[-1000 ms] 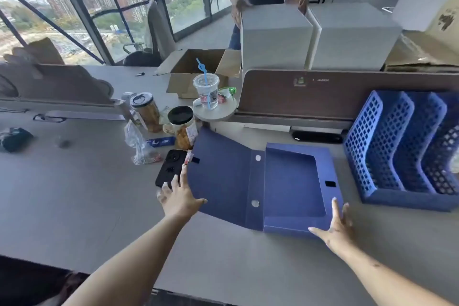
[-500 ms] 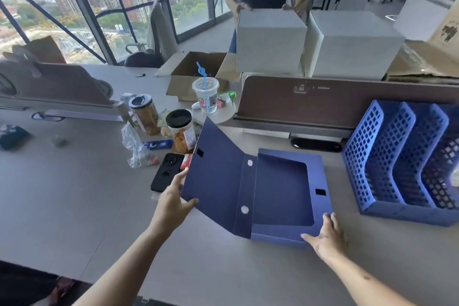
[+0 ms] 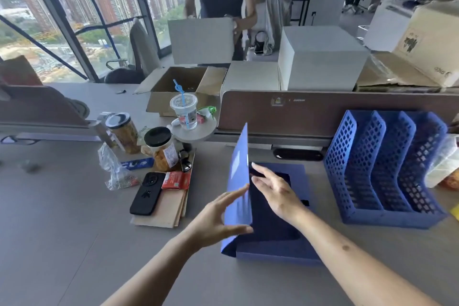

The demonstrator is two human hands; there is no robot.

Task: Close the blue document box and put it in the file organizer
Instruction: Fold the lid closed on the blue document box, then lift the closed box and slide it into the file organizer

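Note:
The blue document box [image 3: 280, 253] lies on the grey desk in front of me, its tray flat and its lid [image 3: 239, 156] standing almost upright along the tray's left side. My left hand [image 3: 216, 218] is on the lid's outer face, with the thumb around the lid's near edge. Over the tray, my right hand [image 3: 275, 189] hovers with its fingers spread, the fingertips close to the lid's inner face. The blue lattice file organizer [image 3: 387, 169] stands just to the right of the box, its slots empty.
A black phone [image 3: 146, 194] on cardboard, a red packet, snack jars [image 3: 161, 149], a plastic bag [image 3: 111, 169] and a cup [image 3: 185, 109] crowd the desk to the left. A brown partition [image 3: 323, 112] runs behind. Beyond it a person holds a white box [image 3: 201, 40].
The lid has swung up from lying open on the left to nearly vertical, pushed by my left hand. My right hand rose from the tray's front corner to above the tray.

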